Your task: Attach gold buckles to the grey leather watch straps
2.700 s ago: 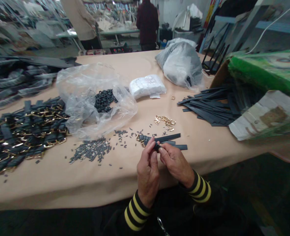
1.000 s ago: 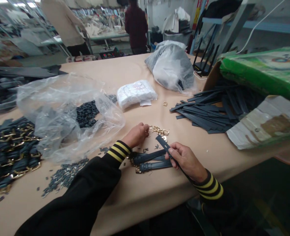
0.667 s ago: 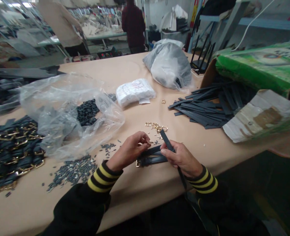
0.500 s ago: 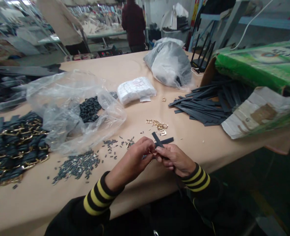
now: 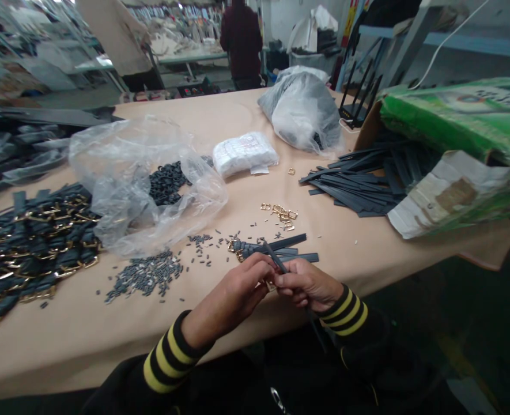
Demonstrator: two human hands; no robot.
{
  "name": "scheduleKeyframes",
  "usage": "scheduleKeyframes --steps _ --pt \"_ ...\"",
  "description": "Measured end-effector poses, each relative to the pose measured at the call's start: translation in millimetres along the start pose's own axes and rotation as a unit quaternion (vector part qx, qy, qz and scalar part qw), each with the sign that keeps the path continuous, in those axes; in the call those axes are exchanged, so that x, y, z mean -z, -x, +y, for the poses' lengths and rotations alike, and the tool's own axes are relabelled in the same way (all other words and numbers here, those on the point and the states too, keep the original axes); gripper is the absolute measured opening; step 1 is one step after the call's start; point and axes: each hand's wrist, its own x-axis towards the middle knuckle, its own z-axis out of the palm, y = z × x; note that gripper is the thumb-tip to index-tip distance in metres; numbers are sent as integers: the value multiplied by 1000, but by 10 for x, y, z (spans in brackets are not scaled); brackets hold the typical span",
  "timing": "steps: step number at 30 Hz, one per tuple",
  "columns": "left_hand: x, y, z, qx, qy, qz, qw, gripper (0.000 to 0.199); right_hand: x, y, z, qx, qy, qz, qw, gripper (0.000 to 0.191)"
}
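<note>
In the head view my right hand (image 5: 309, 283) is closed on a dark strap (image 5: 317, 331), whose lower end hangs past the table's front edge. The strap's short upper end (image 5: 274, 256) sticks up between my hands. My left hand (image 5: 248, 285) meets the right one, its fingers pinched at a small gold buckle (image 5: 271, 286), mostly hidden by the fingers. Just beyond my hands lie several dark straps (image 5: 301, 257) with gold buckles (image 5: 239, 251) at their left ends. Loose gold buckles (image 5: 286, 214) lie a little farther back.
Small dark loops (image 5: 151, 274) are scattered at the left, beside a clear plastic bag (image 5: 120, 222). Finished-looking buckled straps (image 5: 42, 242) are heaped far left. A white packet (image 5: 244, 154), a stuffed bag (image 5: 300, 109) and a green box (image 5: 457, 115) spilling straps (image 5: 358, 184) stand behind. Two people are beyond the table.
My hands have come slightly nearer to me, uncovering more of the straps lying behind them. The gold buckle shows more between my fingers. The view has shifted a little.
</note>
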Motion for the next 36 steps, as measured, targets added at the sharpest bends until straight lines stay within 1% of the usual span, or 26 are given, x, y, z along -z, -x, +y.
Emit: scheduleKeyframes --steps 2,4,5,6,7,9,11,12,14,16,19,23,25,28,30,32,36 --pt "-14 26 -7 13 8 3 1000 26 -22 -8 11 1 -8 -8 1000 21" --pt "-45 49 -17 51 31 40 997 36 -43 -19 15 23 -16 11 1000 20" --pt "-68 57 -20 85 52 71 992 38 -53 -26 15 41 -17 34 998 20" --pt "-98 64 -21 124 83 107 983 37 -63 -34 15 61 -13 62 996 20" --pt "-132 67 -19 166 123 140 968 31 -73 -44 17 80 -3 89 993 20" --pt "-212 66 -12 235 213 181 931 14 -93 -65 28 106 27 132 985 20" --pt "-289 55 -8 266 280 204 900 13 -112 -87 51 124 60 155 978 20" --pt "-320 48 -9 270 294 215 891 14 -119 -95 66 133 76 162 975 20" --pt "-354 34 -17 272 297 235 884 15 -124 -106 93 150 116 177 966 19" --pt "-350 22 -23 278 296 244 881 16 -120 -105 108 163 169 190 953 18" --pt "-307 9 -17 288 294 244 878 17 -116 -93 106 177 241 187 936 15" --pt "-270 18 -8 269 231 253 900 14 -118 -80 96 187 289 171 923 14" --pt "-266 39 -14 258 172 266 913 12 -107 -76 94 187 293 178 921 15" --pt "-253 82 -26 243 79 282 925 8 -74 -63 85 193 264 202 923 25" --pt "-231 106 -20 240 46 278 929 7 -51 -52 74 190 232 209 931 22" --pt "-198 118 7 243 55 262 932 6 -30 -44 65 183 220 201 937 17" --pt "-112 109 107 253 151 231 927 7 8 -58 70 183 261 180 931 16"
